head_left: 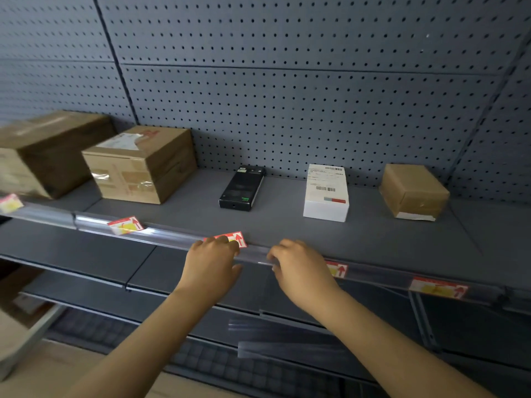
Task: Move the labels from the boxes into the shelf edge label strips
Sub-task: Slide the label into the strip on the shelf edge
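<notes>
Left hand (211,261) pinching red-and-white label (237,239) at clear label strip (172,238) on shelf (287,219) edge, right hand (298,268) fingers curled onto strip alongside; grip unclear.

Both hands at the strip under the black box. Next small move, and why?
Probably press the red-and-white label down with the left hand: it sticks up above the clear plastic label strip, which the right hand steadies.
</notes>
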{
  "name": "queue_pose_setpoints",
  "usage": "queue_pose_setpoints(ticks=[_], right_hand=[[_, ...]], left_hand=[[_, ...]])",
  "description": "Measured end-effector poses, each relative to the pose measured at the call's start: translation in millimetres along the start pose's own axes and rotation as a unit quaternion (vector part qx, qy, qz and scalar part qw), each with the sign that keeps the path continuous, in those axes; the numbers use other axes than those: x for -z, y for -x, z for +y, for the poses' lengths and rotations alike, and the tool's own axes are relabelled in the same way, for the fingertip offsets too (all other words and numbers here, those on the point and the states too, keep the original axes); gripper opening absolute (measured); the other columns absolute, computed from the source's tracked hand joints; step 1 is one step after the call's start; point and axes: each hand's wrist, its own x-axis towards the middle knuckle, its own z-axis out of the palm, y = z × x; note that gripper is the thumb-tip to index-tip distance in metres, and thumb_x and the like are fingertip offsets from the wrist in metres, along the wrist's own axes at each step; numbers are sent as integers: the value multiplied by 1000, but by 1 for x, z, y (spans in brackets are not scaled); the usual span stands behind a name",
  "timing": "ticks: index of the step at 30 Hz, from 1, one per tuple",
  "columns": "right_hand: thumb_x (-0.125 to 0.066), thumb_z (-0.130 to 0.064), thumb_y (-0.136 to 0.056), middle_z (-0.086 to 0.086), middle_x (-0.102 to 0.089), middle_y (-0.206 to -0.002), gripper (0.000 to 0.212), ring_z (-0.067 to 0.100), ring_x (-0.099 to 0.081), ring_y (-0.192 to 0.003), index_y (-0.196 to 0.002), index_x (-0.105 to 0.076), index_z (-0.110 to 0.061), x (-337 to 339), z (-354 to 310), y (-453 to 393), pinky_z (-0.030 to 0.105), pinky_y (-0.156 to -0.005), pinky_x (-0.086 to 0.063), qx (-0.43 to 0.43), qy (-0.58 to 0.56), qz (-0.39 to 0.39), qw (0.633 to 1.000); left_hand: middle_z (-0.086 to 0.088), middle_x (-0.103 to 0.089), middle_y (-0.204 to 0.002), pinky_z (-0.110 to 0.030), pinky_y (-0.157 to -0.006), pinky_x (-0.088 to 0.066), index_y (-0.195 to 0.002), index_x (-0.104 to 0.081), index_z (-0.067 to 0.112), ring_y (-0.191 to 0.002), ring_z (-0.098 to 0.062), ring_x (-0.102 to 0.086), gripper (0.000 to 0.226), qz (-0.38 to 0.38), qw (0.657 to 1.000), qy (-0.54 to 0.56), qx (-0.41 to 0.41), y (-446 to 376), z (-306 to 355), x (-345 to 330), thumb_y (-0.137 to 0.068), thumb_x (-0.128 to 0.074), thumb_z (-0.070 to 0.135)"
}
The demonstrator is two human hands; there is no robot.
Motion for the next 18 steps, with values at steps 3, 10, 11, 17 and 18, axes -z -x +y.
queue_pose_setpoints(ticks=[3,10,11,17,18], right_hand=[[-57,-7,-89,8,-62,-108,25,27,-57,-99,-113,-64,-12,-7,-25,-25,38,-82,-52,2,-2,3,1000],[-55,-8,-91,7,-58,-114,25,26,-59,-97,-115,-61,-11,-30,-69,-67,34,-75,-49,-77,-5,64,995],[-55,-8,-92,6,-57,-114,23,24,-60,-94,-114,-61,-11,-32,-73,-70,33,-75,-50,-92,-6,84,992],[-56,-12,-93,5,-58,-105,13,19,-60,-87,-102,-65,-12,-38,-82,-72,29,-76,-54,-163,14,83,983],[-56,-11,-92,5,-58,-103,12,20,-60,-86,-101,-64,-12,-39,-82,-72,29,-75,-54,-165,16,81,983]], left_hand=[[-2,-65,-115,-33,-91,-44,-113,-63,23,-108,-23,-59,32,-4,1000,-4,1,-7,-30,-2,-86,-61,39],[-1,-65,-110,-29,-82,-44,-113,-62,23,-101,-22,-60,27,-2,998,20,-66,-28,-85,-10,-89,-58,34],[-2,-65,-111,-30,-83,-45,-115,-61,22,-102,-22,-60,28,-2,997,20,-77,-31,-91,-12,-89,-58,34],[-4,-67,-107,-31,-80,-47,-110,-64,18,-97,-24,-62,22,-2,992,32,-122,-40,-110,-23,-90,-56,20],[-5,-67,-106,-31,-79,-48,-108,-65,18,-96,-25,-62,20,-6,991,34,-127,-42,-111,-24,-89,-56,18]])
